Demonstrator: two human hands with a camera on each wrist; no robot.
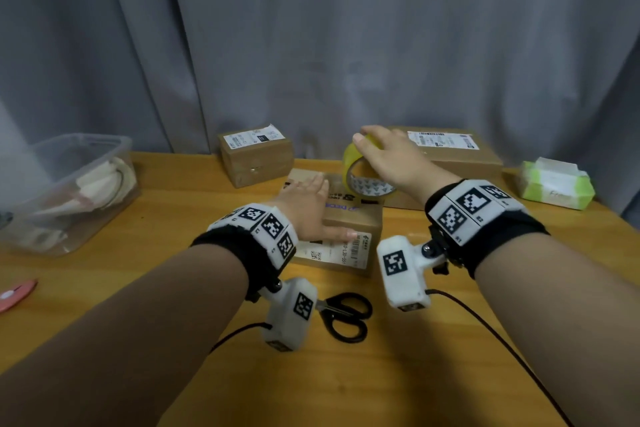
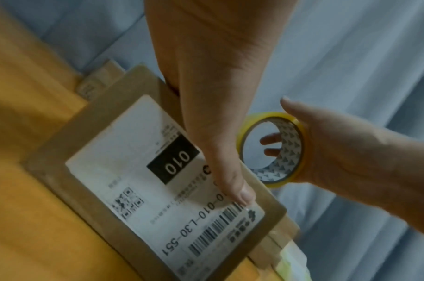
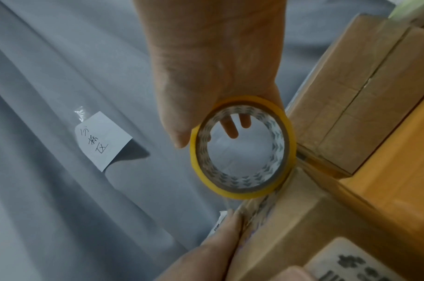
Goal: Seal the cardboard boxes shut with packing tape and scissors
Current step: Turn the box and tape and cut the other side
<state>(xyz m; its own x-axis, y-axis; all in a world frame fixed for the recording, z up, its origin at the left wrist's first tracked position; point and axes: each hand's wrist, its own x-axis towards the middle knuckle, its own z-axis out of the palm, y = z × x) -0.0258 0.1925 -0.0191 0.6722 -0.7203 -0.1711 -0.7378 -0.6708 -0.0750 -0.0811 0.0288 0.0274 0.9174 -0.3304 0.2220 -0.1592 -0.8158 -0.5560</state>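
A small cardboard box [image 1: 349,222] with a white shipping label [image 2: 134,161] on its front sits mid-table. My left hand [image 1: 308,201] lies flat on its top with the fingers straight, and the thumb [image 2: 230,182] rests on the label. My right hand [image 1: 391,163] grips a yellow roll of packing tape [image 1: 349,157] upright over the box's far edge, fingers curled round its rim [image 3: 240,194]. A clear strip of tape [image 3: 261,207] runs from the roll down to the box top beside my left fingertips. Black-handled scissors [image 1: 346,315] lie on the table near me, partly behind the left wrist camera.
A second small box [image 1: 256,156] stands at the back and a wide flat box [image 1: 457,152] at the back right. A clear plastic tub [image 1: 69,191] is on the left, a green tissue pack [image 1: 554,184] on the right, a pink cutter [image 1: 17,293] at the left edge. A grey curtain hangs behind.
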